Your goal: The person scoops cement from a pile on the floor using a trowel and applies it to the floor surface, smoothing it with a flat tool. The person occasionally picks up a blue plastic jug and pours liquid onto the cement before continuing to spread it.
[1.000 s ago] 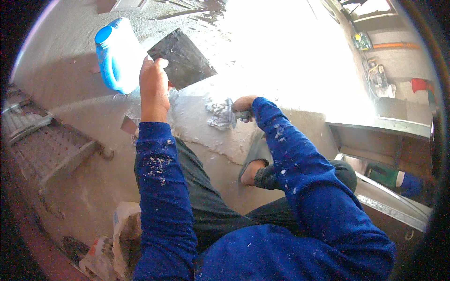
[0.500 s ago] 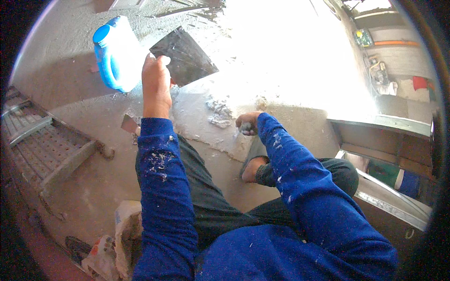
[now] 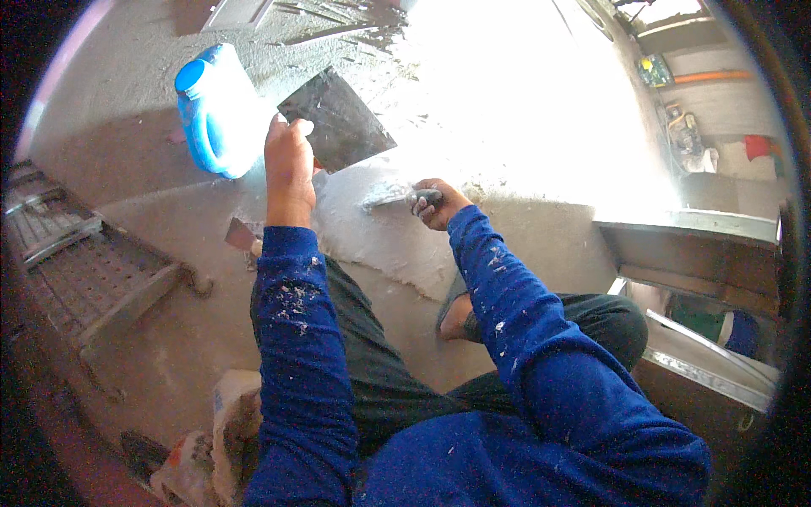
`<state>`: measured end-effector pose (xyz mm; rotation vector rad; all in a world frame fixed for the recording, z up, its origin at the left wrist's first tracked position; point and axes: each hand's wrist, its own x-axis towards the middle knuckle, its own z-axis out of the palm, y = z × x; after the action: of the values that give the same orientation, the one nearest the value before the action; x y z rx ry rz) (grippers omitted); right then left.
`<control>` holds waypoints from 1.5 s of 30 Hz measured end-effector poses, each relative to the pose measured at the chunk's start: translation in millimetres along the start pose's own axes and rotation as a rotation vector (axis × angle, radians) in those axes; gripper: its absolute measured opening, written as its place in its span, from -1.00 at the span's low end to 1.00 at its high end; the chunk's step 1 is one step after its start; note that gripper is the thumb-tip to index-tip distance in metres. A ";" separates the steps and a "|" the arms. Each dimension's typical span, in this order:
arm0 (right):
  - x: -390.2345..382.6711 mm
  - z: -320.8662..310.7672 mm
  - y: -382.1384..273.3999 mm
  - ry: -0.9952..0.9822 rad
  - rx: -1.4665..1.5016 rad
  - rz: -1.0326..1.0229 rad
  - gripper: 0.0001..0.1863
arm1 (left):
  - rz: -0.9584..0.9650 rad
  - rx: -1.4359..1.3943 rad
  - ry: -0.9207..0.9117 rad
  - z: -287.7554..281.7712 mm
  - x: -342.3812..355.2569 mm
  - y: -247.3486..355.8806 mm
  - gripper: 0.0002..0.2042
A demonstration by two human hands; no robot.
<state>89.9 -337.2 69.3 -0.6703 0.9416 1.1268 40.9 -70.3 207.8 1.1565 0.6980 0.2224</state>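
Observation:
My left hand is closed at the near left edge of a dark, square flat plate, with its thumb on top. The plate is smeared with white residue and looks like a plasterer's hawk; how its underside is gripped stays hidden. Lower and to the right, my right hand is wrapped round the dark handle of a trowel. Its whitish blade points left, over pale wet-looking material on the floor. Close by my left wrist, a putty knife lies on the floor.
A white and blue jug stands left of the plate. Farther left lies a perforated metal step or scaffold piece. A crumpled sack sits by my left elbow. Shelving borders the right. Glare washes out the floor ahead.
My right hand has moved left and up and turned, bringing the trowel blade to where a clump of pale material lay. The left hand with the plate has shifted only slightly in view.

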 end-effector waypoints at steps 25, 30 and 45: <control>70.5 21.8 60.9 -0.253 0.173 -0.088 -0.89 | -0.054 -0.087 0.014 -15.1 11.1 -3.3 -0.76; 54.8 25.0 50.8 -0.303 0.680 -0.186 -0.80 | -0.054 -0.017 0.053 -17.7 15.1 -7.0 -0.75; -34.4 -10.3 92.7 0.652 -1.433 -0.817 -0.55 | -0.036 -0.031 0.022 -12.1 15.9 -4.7 -0.78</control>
<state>-5.7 -332.3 95.8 -2.4223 0.1064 0.6608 44.9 -55.0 194.7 1.1126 0.7319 0.2146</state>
